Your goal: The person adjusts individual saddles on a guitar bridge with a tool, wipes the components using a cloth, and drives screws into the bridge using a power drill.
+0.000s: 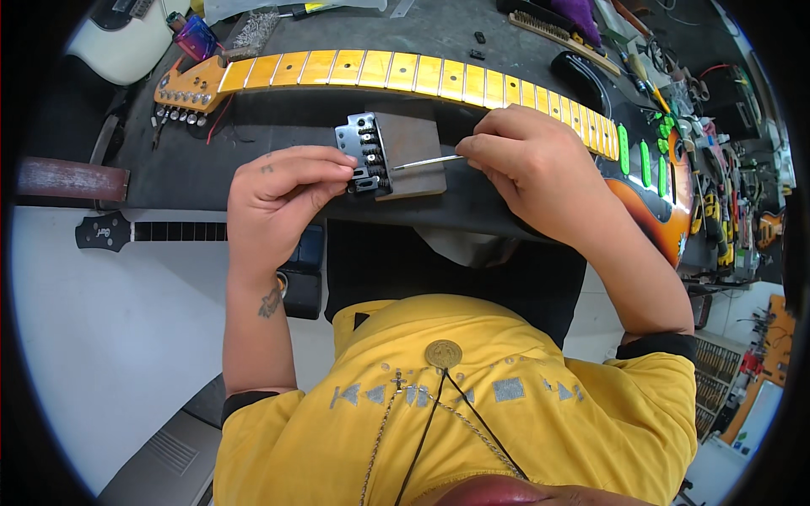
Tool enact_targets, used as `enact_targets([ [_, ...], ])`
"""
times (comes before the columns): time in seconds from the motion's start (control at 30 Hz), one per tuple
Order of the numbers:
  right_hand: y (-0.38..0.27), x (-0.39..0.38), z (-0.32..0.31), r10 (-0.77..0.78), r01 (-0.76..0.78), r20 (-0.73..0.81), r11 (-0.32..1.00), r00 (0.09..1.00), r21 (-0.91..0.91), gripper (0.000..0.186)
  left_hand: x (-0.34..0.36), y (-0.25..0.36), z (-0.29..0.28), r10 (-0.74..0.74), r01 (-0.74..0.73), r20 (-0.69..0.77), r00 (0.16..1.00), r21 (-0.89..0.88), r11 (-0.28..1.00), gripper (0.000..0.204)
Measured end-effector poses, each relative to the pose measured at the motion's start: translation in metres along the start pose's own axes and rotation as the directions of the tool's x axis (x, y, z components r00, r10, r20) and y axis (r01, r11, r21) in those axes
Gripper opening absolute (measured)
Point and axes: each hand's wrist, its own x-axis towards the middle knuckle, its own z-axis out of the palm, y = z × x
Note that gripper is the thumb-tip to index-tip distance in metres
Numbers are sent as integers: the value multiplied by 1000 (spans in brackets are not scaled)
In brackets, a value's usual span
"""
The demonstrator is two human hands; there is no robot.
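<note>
A chrome guitar bridge [363, 139] with a row of saddles and small springs stands at the left edge of a grey-brown flat block [413, 135] on the dark workbench. My left hand [283, 190] pinches a small metal saddle [361, 174] at the bridge's near end, thumb and forefinger closed on it. From the other side, my right hand [531, 164] grips a slim metal tool [426, 162], its thin end pointing left toward the springs. The tool's handle end is hidden in my fingers, so its exact kind does not show.
Behind my hands lies an electric guitar with a maple neck [380, 69] and sunburst body [650, 211]. A brush [561, 38] and assorted tools crowd the far right. Two small black parts [478, 46] lie beyond the neck. Another dark neck [169, 231] is below left.
</note>
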Motion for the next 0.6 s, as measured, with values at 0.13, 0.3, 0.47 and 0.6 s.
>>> enact_targets([
  [0.13, 0, 0, 0, -4, 4, 0, 1000, 1000, 1, 20, 1, 1, -2, -41, 42, 16, 999, -41, 998, 22],
  [0.3, 0, 1, 0, 0, 0, 3, 1000, 1000, 1, 19, 5, 1, -5, -92, 96, 63, 994, -62, 993, 22],
  [0.47, 0, 1, 1, 0, 0, 2, 1000, 1000, 14, 17, 11, 0, -9, -68, 74, 112, 991, -52, 996, 22],
  [0.6, 0, 1, 2, 11, -11, 0, 1000, 1000, 17, 15, 15, -2, -8, 4, -1, 129, 992, -17, 1000, 20],
])
